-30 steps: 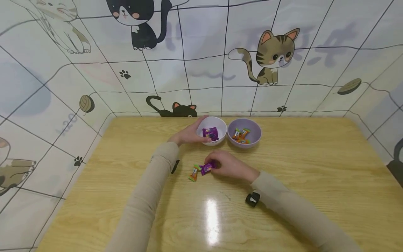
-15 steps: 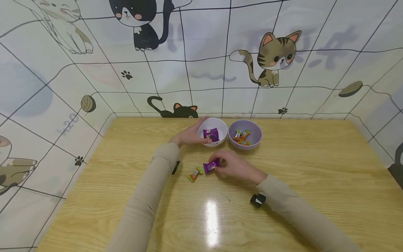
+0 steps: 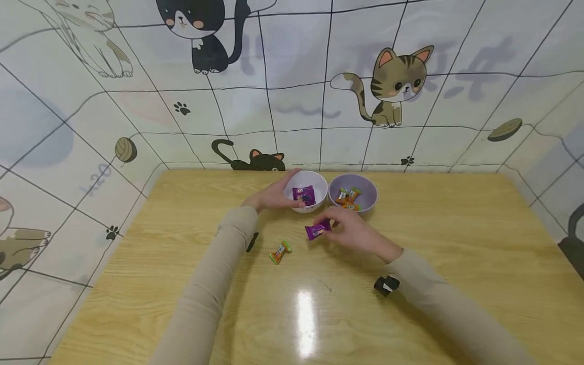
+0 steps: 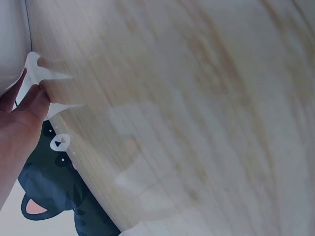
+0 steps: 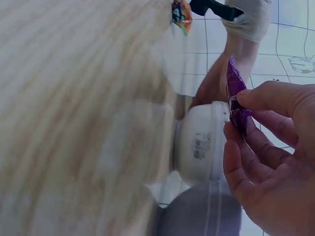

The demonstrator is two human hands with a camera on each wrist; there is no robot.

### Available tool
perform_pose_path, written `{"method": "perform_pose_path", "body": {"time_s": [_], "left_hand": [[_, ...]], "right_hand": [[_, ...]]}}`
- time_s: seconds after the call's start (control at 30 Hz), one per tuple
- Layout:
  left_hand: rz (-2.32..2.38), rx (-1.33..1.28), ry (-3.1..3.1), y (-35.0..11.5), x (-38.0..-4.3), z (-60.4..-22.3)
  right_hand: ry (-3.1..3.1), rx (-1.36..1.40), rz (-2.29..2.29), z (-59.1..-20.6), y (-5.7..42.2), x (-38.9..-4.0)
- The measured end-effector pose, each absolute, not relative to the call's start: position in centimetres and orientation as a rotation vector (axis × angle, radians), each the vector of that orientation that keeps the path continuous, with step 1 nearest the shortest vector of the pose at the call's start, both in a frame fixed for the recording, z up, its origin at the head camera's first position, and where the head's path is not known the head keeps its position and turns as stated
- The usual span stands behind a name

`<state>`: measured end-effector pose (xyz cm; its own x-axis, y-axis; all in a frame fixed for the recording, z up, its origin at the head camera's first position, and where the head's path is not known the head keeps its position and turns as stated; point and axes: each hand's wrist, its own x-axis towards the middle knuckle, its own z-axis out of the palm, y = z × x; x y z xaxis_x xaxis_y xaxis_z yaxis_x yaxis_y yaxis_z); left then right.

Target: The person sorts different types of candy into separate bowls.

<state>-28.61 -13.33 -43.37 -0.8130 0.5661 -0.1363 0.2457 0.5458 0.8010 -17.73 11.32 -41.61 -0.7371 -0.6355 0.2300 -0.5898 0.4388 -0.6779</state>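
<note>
My right hand [image 3: 358, 233] pinches a purple-wrapped candy [image 3: 316, 230] between thumb and fingertips, raised over the table just in front of the two bowls. The right wrist view shows this wrapper [image 5: 235, 98] edge-on. My left hand [image 3: 276, 195] holds the white bowl [image 3: 315, 178] from its left side, thumb at the front rim and fingers around the back. Several purple candies [image 3: 303, 194] lie in that bowl. Against its right side stands a lilac bowl [image 3: 353, 180] containing several orange-and-green candies [image 3: 350, 194]. One orange-and-green candy [image 3: 280, 252] lies on the table, left of the right hand.
The wooden table [image 3: 433, 223] meets a wall covering [image 3: 296, 116] printed with cartoon cats right behind the bowls. A black strap piece [image 3: 386, 285] hangs at the right wrist. Something dark [image 3: 576, 235] stands at the far right edge.
My right hand has lifted the purple candy off the table and carried it right and back toward the bowls. The orange candy beside it turned slightly. My left hand stays on the white bowl.
</note>
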Motion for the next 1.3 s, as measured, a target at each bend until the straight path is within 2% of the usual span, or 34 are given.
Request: {"method": "perform_pose_path", "body": {"time_s": [0.53, 0.73, 1.3], "left_hand": [[1.161, 0.670, 2.410, -13.5, -28.5, -43.5], [1.190, 0.676, 2.396, -13.5, -28.4, -43.5], [1.186, 0.691, 2.396, -13.4, -28.7, -43.7]], "right_hand": [[2.592, -1.091, -1.250, -39.1, 12.7, -18.9], [2.596, -1.175, -1.238, -38.3, 12.7, -19.4], [2.687, -1.154, -1.144, -37.3, 13.0, -22.3]]}}
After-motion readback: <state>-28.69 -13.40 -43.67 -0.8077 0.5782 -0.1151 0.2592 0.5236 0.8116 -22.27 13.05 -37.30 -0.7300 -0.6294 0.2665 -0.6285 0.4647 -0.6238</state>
